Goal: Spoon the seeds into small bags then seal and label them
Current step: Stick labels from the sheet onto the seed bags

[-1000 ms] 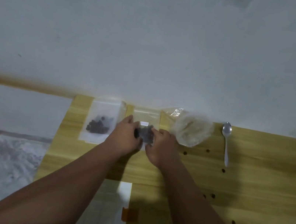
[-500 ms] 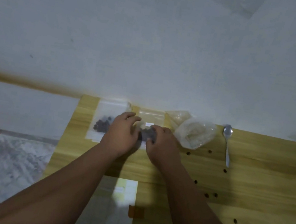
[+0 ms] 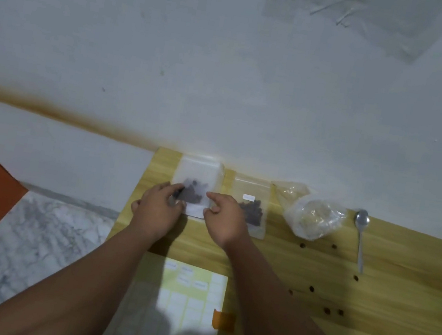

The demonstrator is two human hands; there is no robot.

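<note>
Left to right, with the spoon [image 3: 360, 229] as landmark.

Farthest left of the spoon, at the desk [image 3: 398, 282] corner by the wall: a small clear bag [image 3: 197, 183] lying flat, dark seeds [image 3: 194, 193] gathered in its lower half, no label visible on it. Left hand [image 3: 156, 212] at its left edge, fingers [image 3: 174, 190] partly curled and touching the plastic beside the seeds; right hand [image 3: 224, 220] at its lower right corner, fingers [image 3: 212, 205] bent and narrow, seemingly pinching that edge. Cannot tell whether either truly grips. Probably steadying and flattening the bag so a label will stick.

Next toward the spoon, just right of the right hand: a second small bag [image 3: 251, 207], flat, holding dark seeds and bearing a small white label [image 3: 248, 197] near its top. Looks finished and set aside in a row.

Nearer the viewer, well left of the spoon: a label sheet [image 3: 187, 301] with a few stickers in its top rows, kept within easy reach, and a small orange piece [image 3: 223, 320] at its right edge.

Just left of the spoon: a crumpled larger plastic bag [image 3: 311, 218], pale contents, likely the supply.

The spoon itself lies bowl toward the wall, untouched. Loose seeds [image 3: 333, 311] scattered around and below it, spilled off the working line.
</note>
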